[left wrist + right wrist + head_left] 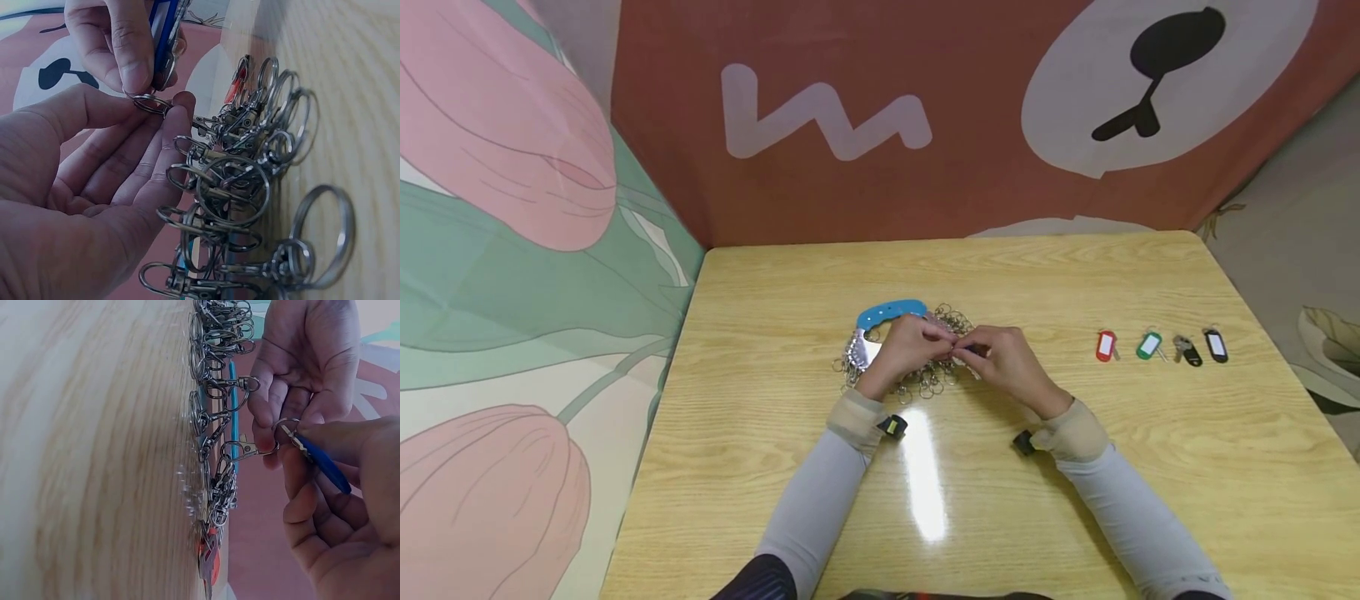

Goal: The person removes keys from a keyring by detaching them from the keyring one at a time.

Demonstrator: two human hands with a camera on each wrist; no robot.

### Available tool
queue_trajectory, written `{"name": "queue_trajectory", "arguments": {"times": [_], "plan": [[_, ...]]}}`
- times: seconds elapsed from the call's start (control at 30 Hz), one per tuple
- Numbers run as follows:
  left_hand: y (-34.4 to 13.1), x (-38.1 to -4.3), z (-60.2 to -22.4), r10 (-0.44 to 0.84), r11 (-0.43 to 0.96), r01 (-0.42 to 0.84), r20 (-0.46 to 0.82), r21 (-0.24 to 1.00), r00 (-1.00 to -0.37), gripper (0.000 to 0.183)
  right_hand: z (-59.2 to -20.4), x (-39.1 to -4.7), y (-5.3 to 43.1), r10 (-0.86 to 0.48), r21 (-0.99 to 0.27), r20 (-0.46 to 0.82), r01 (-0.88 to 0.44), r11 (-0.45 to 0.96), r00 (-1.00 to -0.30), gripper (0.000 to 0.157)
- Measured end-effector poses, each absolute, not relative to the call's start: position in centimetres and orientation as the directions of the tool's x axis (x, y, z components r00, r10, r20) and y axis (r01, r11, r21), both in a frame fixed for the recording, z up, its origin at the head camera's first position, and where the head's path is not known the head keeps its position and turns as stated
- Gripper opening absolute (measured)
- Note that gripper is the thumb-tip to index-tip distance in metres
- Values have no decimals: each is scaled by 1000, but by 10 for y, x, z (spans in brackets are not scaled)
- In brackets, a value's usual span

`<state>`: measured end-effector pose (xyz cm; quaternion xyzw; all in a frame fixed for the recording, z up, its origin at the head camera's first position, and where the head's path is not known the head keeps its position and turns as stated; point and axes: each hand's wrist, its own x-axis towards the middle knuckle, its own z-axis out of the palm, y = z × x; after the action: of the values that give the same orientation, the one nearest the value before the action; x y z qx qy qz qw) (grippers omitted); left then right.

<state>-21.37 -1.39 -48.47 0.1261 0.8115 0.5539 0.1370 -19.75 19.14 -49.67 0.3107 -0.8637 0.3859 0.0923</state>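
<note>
On the table lies a large key ring with a blue handle [887, 312], strung with several metal swivel clasps [231, 144] and split rings. My left hand [906, 348] is over its right part and pinches a split ring [150, 105] on one clasp [249, 449]. From the right, my right hand [1011, 367] holds a blue key tag [324, 464] between thumb and fingers. The tag's small ring and metal key stand against the split ring at the left fingertips. Whether the two rings are linked I cannot tell.
To the right on the wooden table [760, 467] lie a red key tag [1105, 346], a green key tag [1148, 345], a black key tag [1192, 357] and a dark tag with a white label [1216, 345]. Printed cloth [850, 192] hangs behind the table.
</note>
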Motion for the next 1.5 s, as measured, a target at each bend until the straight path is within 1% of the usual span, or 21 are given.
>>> {"name": "queue_trajectory", "arguments": {"times": [0.2, 0.33, 0.5, 0.6, 0.8, 0.97, 1.13, 1.5], "plan": [[-14, -214, -485, 368, 365, 64, -81, 929, -926, 9, -495, -198, 191, -424, -634, 387, -571, 522, -819, 4], [-14, -214, -484, 378, 348, 60, -81, 936, -922, 10, -494, -198, 191, -414, -652, 369, -549, 523, -832, 5], [-14, -213, -484, 404, 261, 6, -104, 965, -909, 16, -493, -197, 192, -386, -666, 342, -511, 544, -857, 4], [-14, -213, -483, 423, 231, -16, -115, 973, -899, 16, -491, -197, 192, -360, -674, 334, -488, 555, -871, 3], [-14, -213, -483, 435, 306, 52, -91, 951, -896, 17, -492, -197, 192, -323, -692, 324, -456, 560, -889, 5], [-15, -213, -482, 439, 373, 134, -48, 918, -897, 14, -493, -196, 192, -315, -702, 316, -444, 557, -895, 4], [-15, -213, -482, 460, 441, 207, -22, 873, -888, 16, -493, -195, 192, -308, -706, 313, -437, 558, -898, 3], [-14, -214, -482, 490, 477, 257, -12, 841, -871, 14, -495, -199, 194, -279, -757, 270, -382, 530, -921, 3]]}}
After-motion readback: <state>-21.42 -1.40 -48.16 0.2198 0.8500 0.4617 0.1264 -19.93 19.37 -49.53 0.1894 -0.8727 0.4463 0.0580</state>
